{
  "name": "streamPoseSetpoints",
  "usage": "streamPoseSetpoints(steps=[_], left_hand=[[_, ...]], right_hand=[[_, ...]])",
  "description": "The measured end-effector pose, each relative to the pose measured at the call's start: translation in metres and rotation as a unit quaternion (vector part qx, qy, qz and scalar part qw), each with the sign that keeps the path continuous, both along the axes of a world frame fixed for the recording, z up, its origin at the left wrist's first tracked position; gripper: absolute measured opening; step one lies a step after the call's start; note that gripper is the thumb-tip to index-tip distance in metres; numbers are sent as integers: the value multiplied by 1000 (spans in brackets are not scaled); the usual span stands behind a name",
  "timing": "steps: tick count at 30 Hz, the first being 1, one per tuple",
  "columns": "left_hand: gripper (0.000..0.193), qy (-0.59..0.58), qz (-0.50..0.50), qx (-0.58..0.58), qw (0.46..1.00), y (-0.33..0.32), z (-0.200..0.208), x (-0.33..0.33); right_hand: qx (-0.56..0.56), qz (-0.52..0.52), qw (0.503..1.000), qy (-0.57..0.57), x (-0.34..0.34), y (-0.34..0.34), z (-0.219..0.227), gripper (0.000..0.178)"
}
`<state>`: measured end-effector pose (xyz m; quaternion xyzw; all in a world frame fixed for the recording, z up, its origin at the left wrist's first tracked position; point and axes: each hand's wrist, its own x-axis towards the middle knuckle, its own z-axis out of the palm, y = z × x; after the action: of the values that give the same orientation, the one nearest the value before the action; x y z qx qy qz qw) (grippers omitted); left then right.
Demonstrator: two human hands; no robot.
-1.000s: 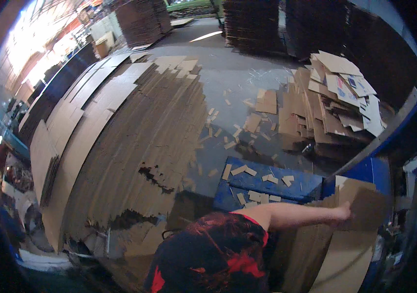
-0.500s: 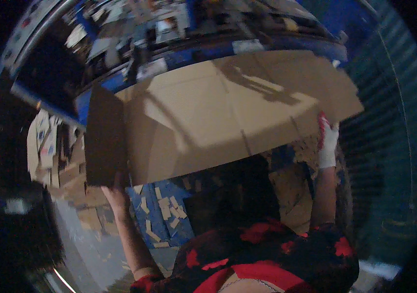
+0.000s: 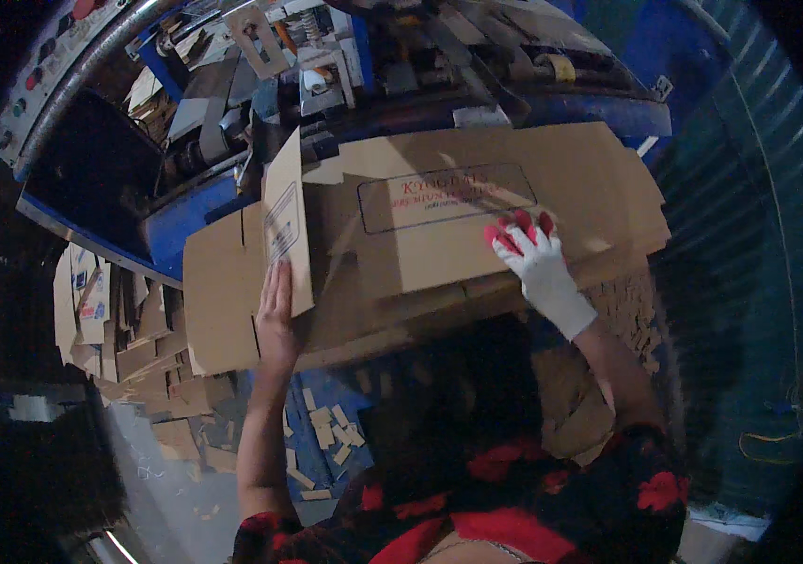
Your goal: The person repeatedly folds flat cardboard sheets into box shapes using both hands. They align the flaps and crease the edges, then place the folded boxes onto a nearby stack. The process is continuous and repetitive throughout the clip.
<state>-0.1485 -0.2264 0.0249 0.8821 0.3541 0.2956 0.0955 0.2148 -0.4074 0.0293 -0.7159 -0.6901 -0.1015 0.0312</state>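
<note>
A flat brown cardboard box blank point(image 3: 458, 254) lies in front of me, its face printed with a framed panel. Its left end stands up as a printed flap point(image 3: 287, 226). My bare left hand point(image 3: 276, 315) rests against this flap with fingers stretched along its left face; my thumb is hard to make out. On the blank's near right part lies my right hand point(image 3: 544, 274), in a white glove with red fingertips, its fingers spread. More brown cardboard point(image 3: 223, 301) shows beneath and to the left of the blank.
A blue machine point(image 3: 627, 113) with rollers and metal parts stands beyond the cardboard. Stacked cardboard pieces point(image 3: 119, 310) are at the left. Small cardboard scraps point(image 3: 331, 432) lie on a blue surface below. A dark corrugated wall point(image 3: 740, 273) rises on the right.
The cardboard showed a plain face and was held at both ends; now a printed face is up, with the left flap upright. Both hands have moved inward, the right onto the printed face.
</note>
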Motion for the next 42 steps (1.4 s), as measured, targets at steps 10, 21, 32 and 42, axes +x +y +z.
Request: streamPoseSetpoints(steps=[10,21,32,42], left_hand=[[64,9,10,101,995,110,-27,69],[50,161,237,130,949,256,-10,141],[59,174,394,-207,878,80,-29,-76],[58,177,475,-210,836,-24,-33,-173]], right_hand=[[24,54,998,-12,84,119,-2,62],[16,13,994,-105,127,296,21,46],[43,-190,978,72,123,28,0,64],[351,-243,904,1,120,-127,-73,70]])
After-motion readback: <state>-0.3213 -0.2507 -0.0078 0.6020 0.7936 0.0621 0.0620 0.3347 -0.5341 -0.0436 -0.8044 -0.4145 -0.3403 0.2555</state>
